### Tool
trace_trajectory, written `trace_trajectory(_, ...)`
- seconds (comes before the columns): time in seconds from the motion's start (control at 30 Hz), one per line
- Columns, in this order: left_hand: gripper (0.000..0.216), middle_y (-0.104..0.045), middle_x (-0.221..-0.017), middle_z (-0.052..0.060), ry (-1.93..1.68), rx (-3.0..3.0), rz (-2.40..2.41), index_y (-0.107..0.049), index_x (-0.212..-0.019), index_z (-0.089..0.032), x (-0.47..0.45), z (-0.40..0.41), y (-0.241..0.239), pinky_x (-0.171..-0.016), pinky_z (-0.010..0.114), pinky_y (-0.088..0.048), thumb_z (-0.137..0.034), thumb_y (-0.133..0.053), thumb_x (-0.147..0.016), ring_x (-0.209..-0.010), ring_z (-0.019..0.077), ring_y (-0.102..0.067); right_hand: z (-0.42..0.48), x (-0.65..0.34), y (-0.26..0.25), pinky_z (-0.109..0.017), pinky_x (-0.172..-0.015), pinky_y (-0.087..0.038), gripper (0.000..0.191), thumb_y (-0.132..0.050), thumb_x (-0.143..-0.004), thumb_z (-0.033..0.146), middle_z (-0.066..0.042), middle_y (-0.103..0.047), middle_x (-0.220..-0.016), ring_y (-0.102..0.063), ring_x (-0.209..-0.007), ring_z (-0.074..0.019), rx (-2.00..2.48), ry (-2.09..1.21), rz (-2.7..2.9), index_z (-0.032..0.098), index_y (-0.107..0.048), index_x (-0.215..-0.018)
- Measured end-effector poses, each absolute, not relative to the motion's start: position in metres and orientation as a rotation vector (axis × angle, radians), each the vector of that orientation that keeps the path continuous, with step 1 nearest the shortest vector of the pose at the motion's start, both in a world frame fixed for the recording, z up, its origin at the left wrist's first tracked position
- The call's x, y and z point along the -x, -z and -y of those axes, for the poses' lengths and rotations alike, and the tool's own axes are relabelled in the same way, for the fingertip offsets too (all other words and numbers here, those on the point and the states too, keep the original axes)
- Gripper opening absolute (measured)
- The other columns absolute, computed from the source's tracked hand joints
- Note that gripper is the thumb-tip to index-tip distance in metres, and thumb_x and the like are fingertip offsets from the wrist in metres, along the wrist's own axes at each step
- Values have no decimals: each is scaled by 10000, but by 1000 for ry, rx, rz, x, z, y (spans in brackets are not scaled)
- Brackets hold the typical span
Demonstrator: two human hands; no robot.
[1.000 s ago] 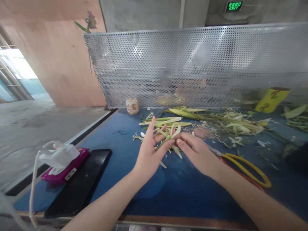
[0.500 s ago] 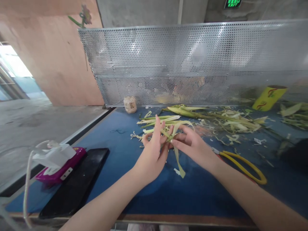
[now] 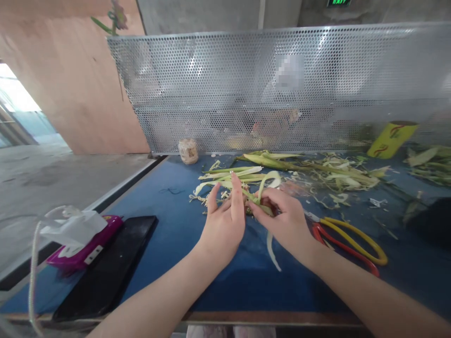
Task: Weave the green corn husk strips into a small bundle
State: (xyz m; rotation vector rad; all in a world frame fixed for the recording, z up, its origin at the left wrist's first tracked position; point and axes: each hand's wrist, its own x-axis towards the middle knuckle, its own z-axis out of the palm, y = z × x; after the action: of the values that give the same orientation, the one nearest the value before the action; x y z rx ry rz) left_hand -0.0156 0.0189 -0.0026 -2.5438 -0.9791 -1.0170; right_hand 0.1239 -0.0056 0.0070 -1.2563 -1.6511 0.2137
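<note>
Pale green leaf strips (image 3: 270, 177) are crossed and looped between my two hands. My right hand (image 3: 282, 213) pinches them with thumb and fingers at the crossing; one strip tail (image 3: 272, 253) dangles below it. Close on the other side, my left hand (image 3: 225, 223) has some fingers raised and the others curled in at the strips, their tips partly hidden. Just beyond the hands lie more cut green strips (image 3: 243, 174) and a small braided cord (image 3: 200, 199). Scissors with yellow and red handles (image 3: 355, 237) rest beside my right forearm, which covers part of them.
Leafy stalks and shreds (image 3: 338, 173) spread along the back right, near a yellow cylinder (image 3: 392, 140). A wrapped roll (image 3: 188, 151) stands by the perforated metal screen (image 3: 211, 84). At left are a black phone (image 3: 109, 267) and a purple power strip (image 3: 84, 249) with a charger.
One strip now curls up into a loop above my right hand, and the hanging tail has shifted right. My left fingers have spread, and more of the scissors' red handle shows.
</note>
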Motion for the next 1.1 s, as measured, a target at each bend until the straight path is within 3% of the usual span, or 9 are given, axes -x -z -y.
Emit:
trace_trajectory(0.13,778,-661,-1041,109,1017,2588,977,304,-1310,-87,13,-16,5,-1048,472,-93,-76,-316,-840,-1059,202,-556,6,-124,-5,-224,-465,-301,107,-533,-765,297,29,-459,-518,-397,-471,-109,1326,-109,1710,209,-585,-730)
trace_trajectory(0.3,722,-639,-1043,166,908,2603,1036,147,-1369,-76,13,-11,6,-947,526,-217,-29,-291,-797,-912,244,-601,1,-126,-6,-211,-446,-298,186,-542,-758,306,33,-461,-507,-392,-464,-96,1343,-230,1632,195,-514,-612)
trace_trajectory(0.43,765,-674,-910,154,853,2663,876,184,-1343,-16,14,-10,6,-877,536,-272,-28,-313,-761,-808,257,-608,-2,-125,-9,-206,-437,-297,273,-518,-779,329,36,-438,-500,-371,-465,-88,1270,-459,1526,190,-455,-553)
trace_trajectory(0.57,718,-676,-798,124,779,2672,798,89,-1359,-3,15,-10,6,-871,538,-271,-30,-301,-757,-731,252,-607,-7,-126,-7,-218,-407,-300,296,-547,-743,419,49,-417,-453,-369,-405,-82,1215,-782,1362,187,-484,-571)
trace_trajectory(0.8,823,-650,-768,87,901,2797,788,250,-1316,-18,17,-9,0,-792,499,-342,-115,-361,-774,-683,241,-578,-14,-130,-2,-202,-367,-232,335,-595,-703,448,69,-392,-379,-304,-341,-51,1056,-1230,1157,170,-490,-548)
trace_trajectory(0.97,889,-576,-1003,182,1164,2672,1078,244,-1329,-49,19,-11,-2,-803,505,-381,-311,-430,-814,-901,302,-545,-12,-127,-6,-199,-363,-217,293,-600,-693,414,51,-435,-452,-342,-385,-57,1066,-1302,1064,158,-537,-564)
trace_trajectory(1.1,840,-569,-1059,166,1375,2899,1062,272,-1334,-130,18,-10,-1,-766,396,-456,-258,-403,-850,-864,229,-572,-11,-126,-6,-199,-342,-169,267,-599,-690,398,62,-390,-447,-295,-375,-49,1091,-1277,1145,156,-563,-585)
